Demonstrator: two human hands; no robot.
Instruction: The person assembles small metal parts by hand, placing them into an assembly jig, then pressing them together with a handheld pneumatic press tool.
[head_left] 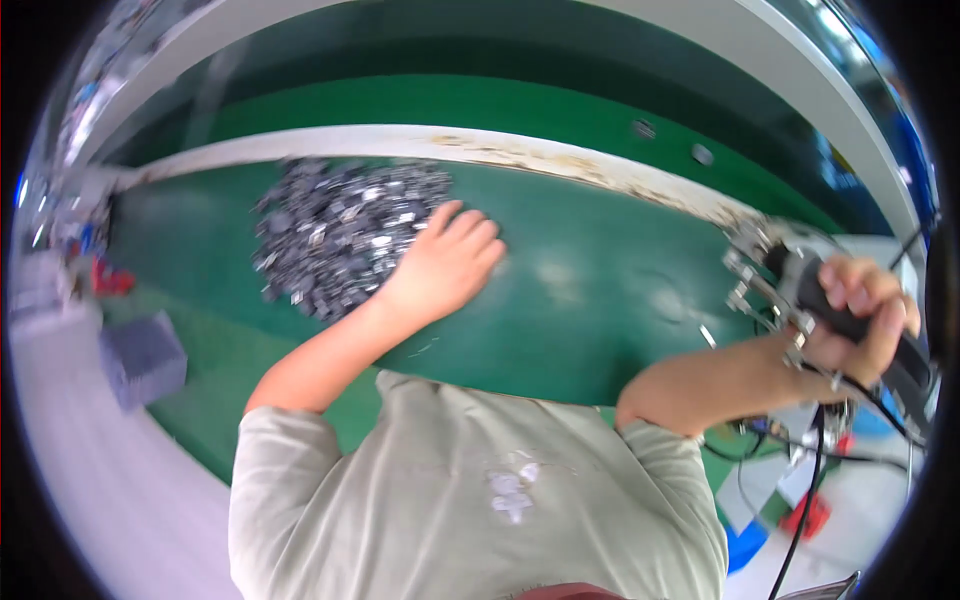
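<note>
Here, my left hand (447,265) lies on the green table (590,290), touching a pile of small metal parts (340,235).
Its fingers are flat and loosely together against the pile's right edge. Well right of the pile, my right hand (858,325) is wrapped tight around a black-handled tool (845,320), cables (815,450) hanging below it.

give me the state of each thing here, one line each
left hand: open, palm down, resting at the edge of the pile
pile of small metal parts: loose, heaped on the green mat
right hand: closed around the black handle
black handle: gripped, cable hanging below
green mat: flat, scuffed
</note>
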